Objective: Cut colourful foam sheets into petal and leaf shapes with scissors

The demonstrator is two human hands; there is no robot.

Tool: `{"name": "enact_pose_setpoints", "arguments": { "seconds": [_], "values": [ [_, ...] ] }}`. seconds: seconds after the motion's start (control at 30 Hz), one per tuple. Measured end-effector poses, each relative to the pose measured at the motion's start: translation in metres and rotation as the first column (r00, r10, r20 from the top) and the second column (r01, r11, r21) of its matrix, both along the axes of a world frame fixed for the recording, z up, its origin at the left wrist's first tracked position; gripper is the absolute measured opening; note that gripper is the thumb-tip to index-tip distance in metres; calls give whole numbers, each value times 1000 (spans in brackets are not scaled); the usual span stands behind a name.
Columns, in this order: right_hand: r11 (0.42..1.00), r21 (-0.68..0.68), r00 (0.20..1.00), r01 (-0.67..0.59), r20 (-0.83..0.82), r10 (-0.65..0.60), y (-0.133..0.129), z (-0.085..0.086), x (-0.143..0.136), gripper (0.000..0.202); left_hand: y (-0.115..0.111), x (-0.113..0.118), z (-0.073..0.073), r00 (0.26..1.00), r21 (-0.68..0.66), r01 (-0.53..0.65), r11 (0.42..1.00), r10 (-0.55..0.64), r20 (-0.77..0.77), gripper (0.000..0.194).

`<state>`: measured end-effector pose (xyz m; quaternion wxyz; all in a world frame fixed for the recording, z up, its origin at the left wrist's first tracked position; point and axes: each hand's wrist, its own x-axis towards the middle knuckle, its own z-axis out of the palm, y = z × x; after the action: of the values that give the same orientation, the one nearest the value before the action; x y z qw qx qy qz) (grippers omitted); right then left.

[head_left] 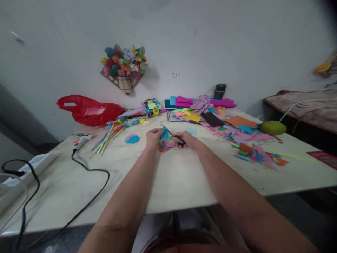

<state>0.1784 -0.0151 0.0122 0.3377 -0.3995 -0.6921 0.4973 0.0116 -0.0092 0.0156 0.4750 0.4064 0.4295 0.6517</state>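
Note:
Between the fingers of my left hand [154, 137] is a piece of blue craft paper [165, 134], held a little above the table. My right hand [186, 140] is closed round the black handles of a pair of scissors [172, 133], whose blades point up and left beside the blue paper. Below both hands lies a roll of pinkish tape [169, 143], with orange paper [164, 149] at its near side. To the left of my left hand rests a blue scalloped paper cutout [132, 138] with some pink on it.
A glue gun [83, 141] with a black cord lies at the left near a white power strip [31, 168]. Thin sticks [107, 142], a red plastic bag [92, 110] and stacked coloured sheets [195, 116] are farther back. Paper scraps [259, 154] and a green fruit [272, 127] lie right.

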Motion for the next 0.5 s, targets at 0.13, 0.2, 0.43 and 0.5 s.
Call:
{"name": "enact_pose_setpoints", "arguments": {
  "seconds": [0.13, 0.2, 0.43, 0.5],
  "values": [
    [1000, -21, 1000, 6, -1, -6, 0, 0, -1, 26, 1, 1, 0, 1000, -4, -10, 1000, 10, 1, 23],
    [999, -30, 1000, 12, -8, -12, 0, 0, -2, 25, 1, 1, 0, 1000, -8, -14, 1000, 14, 6, 23],
    [998, -65, 999, 17, -47, -20, 2, -2, -3, 23, 1, 2, -1, 999, -26, 0, 1000, 1, 51, 25],
    [998, -66, 998, 16, -56, -20, 2, -2, -3, 24, 2, 2, -2, 998, -44, 3, 999, 0, 69, 26]
  ]
}}
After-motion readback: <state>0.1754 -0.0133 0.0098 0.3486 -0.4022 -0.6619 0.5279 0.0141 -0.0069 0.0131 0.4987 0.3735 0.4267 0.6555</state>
